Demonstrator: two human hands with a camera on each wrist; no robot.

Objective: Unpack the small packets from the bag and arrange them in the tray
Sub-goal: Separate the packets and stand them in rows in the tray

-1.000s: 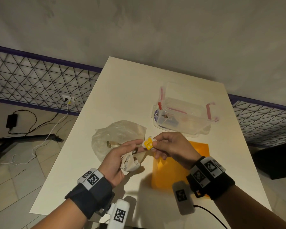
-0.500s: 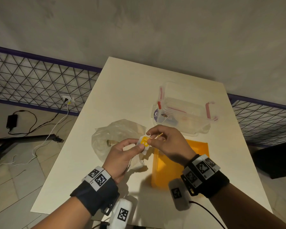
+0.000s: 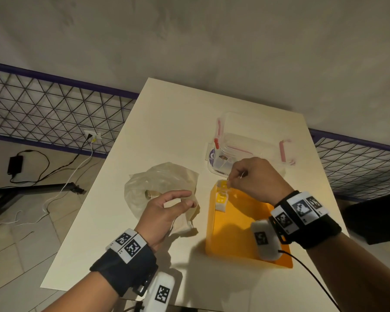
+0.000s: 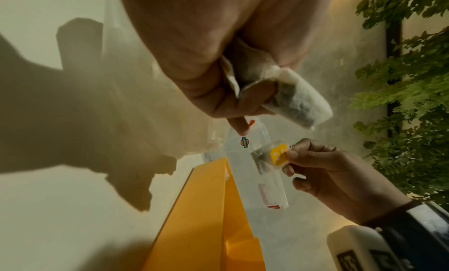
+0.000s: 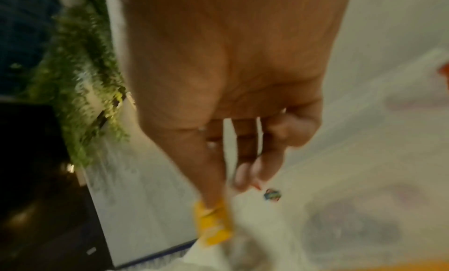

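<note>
Floor, far left: a black adapter (image 3: 15, 164) and loose cables lie on the tiles below a wire fence (image 3: 54, 118); what they feed is cut off by the frame.
Bag: a crumpled clear plastic bag (image 3: 160, 183) sits on the white table (image 3: 167, 122), left of centre; something small and brassy shows through it, too dim to identify.
Left hand: the left hand (image 3: 164, 212) hovers palm-up over the bag's near edge, lower fingers curled round a bundle of white packets (image 4: 291, 100), forefinger and thumb loosely extended. The bundle's long axis runs down and to the right in the left wrist view; its contents are dark and indistinct.
Tray: an orange tray (image 3: 241, 230) lies right of the bag, its long side running away from the person; the right wrist and its camera hide part of the near right corner.
Packet: a small packet with a yellow label (image 3: 222, 184) hangs at the tray's far left corner, above another already lying there (image 3: 221, 200).
Right hand: the right hand (image 3: 254, 179), knuckles up, pinches that packet between thumb and forefinger; the right wrist view is motion-blurred.
Box: a clear lidded box with red clips (image 3: 252, 145) stands just beyond the tray, partly hidden by the right hand.
</note>
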